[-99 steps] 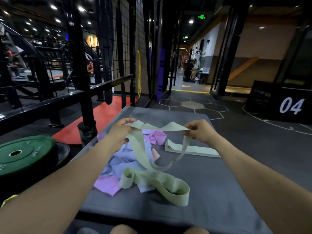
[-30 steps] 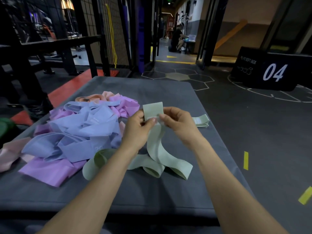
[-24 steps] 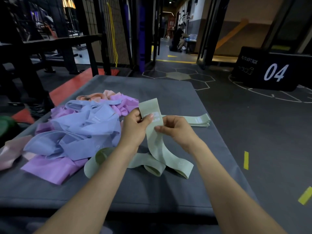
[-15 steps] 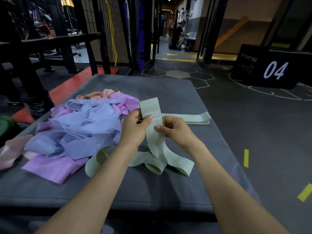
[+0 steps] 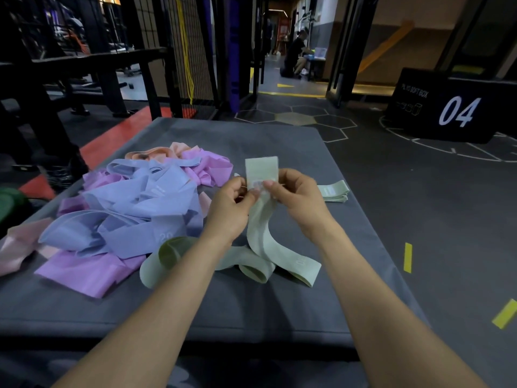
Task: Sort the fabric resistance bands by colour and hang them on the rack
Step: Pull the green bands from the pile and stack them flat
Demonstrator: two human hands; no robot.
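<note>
My left hand [image 5: 228, 211] and my right hand [image 5: 300, 200] both pinch the upper end of a pale green band [image 5: 261, 239], held upright above a grey mat [image 5: 251, 309]. The band's lower part curls in loops on the mat in front of me. Behind my right hand lies a flat folded stack of green bands [image 5: 334, 191]. To the left sits a tangled heap of blue bands [image 5: 134, 217], with purple bands [image 5: 84, 271], pink bands [image 5: 16, 243] and a peach band [image 5: 156, 152] around it.
Black rack bars and a wire mesh panel [image 5: 193, 51] stand behind the mat on the left. A black soft box marked 04 [image 5: 453, 107] sits on the floor at the right. A person crouches far down the corridor [image 5: 296, 56]. A green weight plate [image 5: 11, 200] shows at the left edge.
My hands came together from a wide stretch to pinching the band's end close to each other. In the last second the band's top went from tilted left back to upright.
</note>
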